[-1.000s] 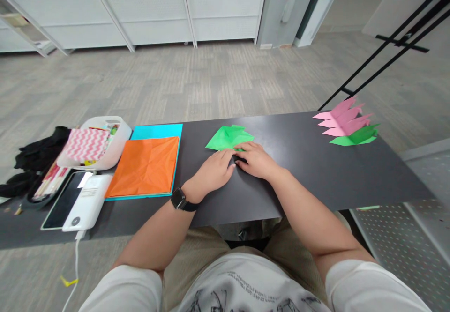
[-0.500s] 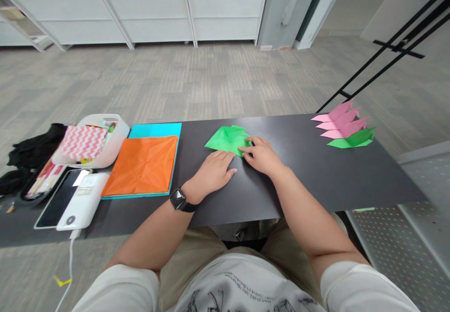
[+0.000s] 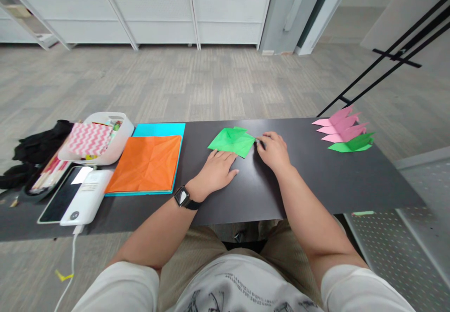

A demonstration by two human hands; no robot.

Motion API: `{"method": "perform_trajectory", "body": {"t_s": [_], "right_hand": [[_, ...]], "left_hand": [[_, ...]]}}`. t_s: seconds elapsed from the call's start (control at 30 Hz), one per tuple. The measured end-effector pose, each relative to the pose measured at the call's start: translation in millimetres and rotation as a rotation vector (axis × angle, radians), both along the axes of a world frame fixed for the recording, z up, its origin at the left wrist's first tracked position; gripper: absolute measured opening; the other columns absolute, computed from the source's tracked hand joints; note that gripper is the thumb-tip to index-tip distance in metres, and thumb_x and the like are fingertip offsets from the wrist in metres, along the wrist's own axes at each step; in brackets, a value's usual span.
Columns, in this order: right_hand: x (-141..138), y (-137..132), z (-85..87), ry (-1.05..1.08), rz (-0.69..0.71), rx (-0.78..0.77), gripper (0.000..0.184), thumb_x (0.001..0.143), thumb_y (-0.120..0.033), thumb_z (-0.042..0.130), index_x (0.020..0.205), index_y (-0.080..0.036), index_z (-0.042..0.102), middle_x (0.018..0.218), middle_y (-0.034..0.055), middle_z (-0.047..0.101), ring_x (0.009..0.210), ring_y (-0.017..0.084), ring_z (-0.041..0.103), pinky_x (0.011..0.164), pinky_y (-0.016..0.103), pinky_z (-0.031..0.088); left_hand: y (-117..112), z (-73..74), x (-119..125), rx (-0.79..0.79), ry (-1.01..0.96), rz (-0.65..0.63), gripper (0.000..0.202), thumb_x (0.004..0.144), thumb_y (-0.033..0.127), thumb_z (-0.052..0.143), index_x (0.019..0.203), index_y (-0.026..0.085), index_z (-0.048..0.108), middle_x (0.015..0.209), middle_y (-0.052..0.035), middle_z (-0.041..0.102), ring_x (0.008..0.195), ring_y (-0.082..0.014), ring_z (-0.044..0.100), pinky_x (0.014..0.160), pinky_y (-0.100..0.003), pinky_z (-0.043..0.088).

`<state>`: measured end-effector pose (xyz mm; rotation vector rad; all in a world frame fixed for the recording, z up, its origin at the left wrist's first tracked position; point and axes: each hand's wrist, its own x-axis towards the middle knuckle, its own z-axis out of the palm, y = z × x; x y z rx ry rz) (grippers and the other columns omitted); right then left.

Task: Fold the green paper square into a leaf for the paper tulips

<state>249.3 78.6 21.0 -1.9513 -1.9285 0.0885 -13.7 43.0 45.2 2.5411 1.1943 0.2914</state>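
Note:
A folded sheet of green paper [image 3: 232, 139] lies on the dark table in front of me, with creases and a raised fold at its far edge. My left hand [image 3: 218, 167] rests flat, its fingertips on the near edge of the sheet. At the paper's right corner is my right hand [image 3: 274, 152], its fingers loosely bent and apart, the fingertips beside or just touching that corner. No paper shows inside the right hand.
Pink folded paper pieces [image 3: 341, 124] and a green folded piece [image 3: 351, 144] stand at the right. To the left lie orange paper [image 3: 146, 164] over blue sheets [image 3: 161, 128], a white power bank [image 3: 86, 197], a phone [image 3: 63, 195] and a white basket [image 3: 121, 136].
My right hand has moved rightward off the paper's face to its corner. The right side of the green sheet now lies spread out into a point. My left hand stays on the near edge.

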Motion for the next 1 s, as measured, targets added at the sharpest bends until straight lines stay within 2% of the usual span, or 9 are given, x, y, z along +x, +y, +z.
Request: {"method": "perform_trajectory", "body": {"t_s": [0.1, 0.17, 0.3, 0.43, 0.67, 0.87, 0.93, 1.0], "right_hand": [[1.1, -0.8, 0.9, 0.038, -0.005, 0.056, 0.052, 0.099, -0.032, 0.060, 0.149, -0.022, 0.070, 0.140, 0.0171, 0.068, 0.129, 0.038, 0.061, 0.113, 0.057, 0.050], [1.7, -1.6, 0.6, 0.057, 0.036, 0.068, 0.052, 0.099, -0.032, 0.061, 0.150, -0.022, 0.069, 0.141, 0.0178, 0.067, 0.129, 0.038, 0.061, 0.114, 0.058, 0.049], [-3.1, -4.9, -3.6, 0.026, 0.218, 0.029, 0.037, 0.099, -0.032, 0.065, 0.132, -0.028, 0.082, 0.151, 0.0159, 0.061, 0.139, 0.041, 0.054, 0.118, 0.064, 0.044], [-11.9, -9.8, -4.2, -0.021, 0.338, -0.008, 0.030, 0.099, -0.033, 0.070, 0.124, -0.030, 0.085, 0.152, 0.0147, 0.061, 0.143, 0.042, 0.049, 0.122, 0.068, 0.039], [-26.0, -21.3, 7.3, 0.000, 0.586, -0.066, 0.026, 0.101, -0.032, 0.070, 0.120, -0.031, 0.087, 0.139, 0.0134, 0.065, 0.134, 0.036, 0.054, 0.118, 0.058, 0.045], [-37.5, -30.1, 14.7, -0.010, 0.724, -0.116, 0.027, 0.100, -0.032, 0.072, 0.123, -0.031, 0.085, 0.127, 0.0110, 0.071, 0.122, 0.032, 0.061, 0.117, 0.058, 0.044], [-34.6, -30.3, 18.1, 0.036, 0.756, -0.135, 0.026, 0.099, -0.031, 0.072, 0.122, -0.033, 0.085, 0.125, 0.0088, 0.073, 0.120, 0.031, 0.063, 0.118, 0.058, 0.043], [-25.5, -27.7, 22.0, 0.140, 0.794, -0.166, 0.025, 0.099, -0.027, 0.067, 0.114, -0.032, 0.086, 0.120, 0.0068, 0.076, 0.116, 0.028, 0.068, 0.115, 0.053, 0.047]], "left_hand": [[-0.7, 0.4, 0.3, 0.006, 0.003, 0.013, 0.046, 0.108, 0.039, 0.059, 0.150, 0.022, 0.059, 0.156, -0.0119, 0.065, 0.147, -0.0323, 0.055, 0.134, -0.060, 0.026], [0.0, 0.0, -0.1, 0.013, 0.001, 0.014, 0.045, 0.108, 0.039, 0.060, 0.150, 0.022, 0.059, 0.155, -0.0120, 0.065, 0.147, -0.0320, 0.055, 0.135, -0.060, 0.025], [2.9, -2.3, -2.5, 0.054, 0.000, 0.062, 0.045, 0.107, 0.039, 0.060, 0.149, 0.021, 0.060, 0.152, -0.0127, 0.067, 0.145, -0.0328, 0.056, 0.134, -0.061, 0.026], [7.3, -4.0, -5.0, 0.087, 0.015, 0.143, 0.045, 0.108, 0.037, 0.059, 0.150, 0.021, 0.059, 0.151, -0.0139, 0.067, 0.143, -0.0334, 0.057, 0.133, -0.063, 0.027], [17.9, -3.7, -11.0, 0.082, 0.030, 0.263, 0.042, 0.110, 0.025, 0.046, 0.149, 0.025, 0.061, 0.146, -0.0122, 0.068, 0.137, -0.0324, 0.060, 0.130, -0.067, 0.032], [20.7, -7.6, -13.9, 0.090, 0.029, 0.232, 0.044, 0.109, 0.019, 0.046, 0.149, 0.028, 0.064, 0.143, -0.0090, 0.068, 0.133, -0.0293, 0.061, 0.130, -0.062, 0.034], [20.9, -9.0, -13.9, 0.101, 0.024, 0.230, 0.044, 0.109, 0.021, 0.046, 0.149, 0.028, 0.064, 0.143, -0.0091, 0.068, 0.133, -0.0295, 0.061, 0.130, -0.062, 0.035], [21.3, -10.2, -13.8, 0.107, 0.018, 0.227, 0.042, 0.110, 0.025, 0.048, 0.148, 0.028, 0.065, 0.142, -0.0094, 0.068, 0.132, -0.0297, 0.061, 0.129, -0.062, 0.035]]}}
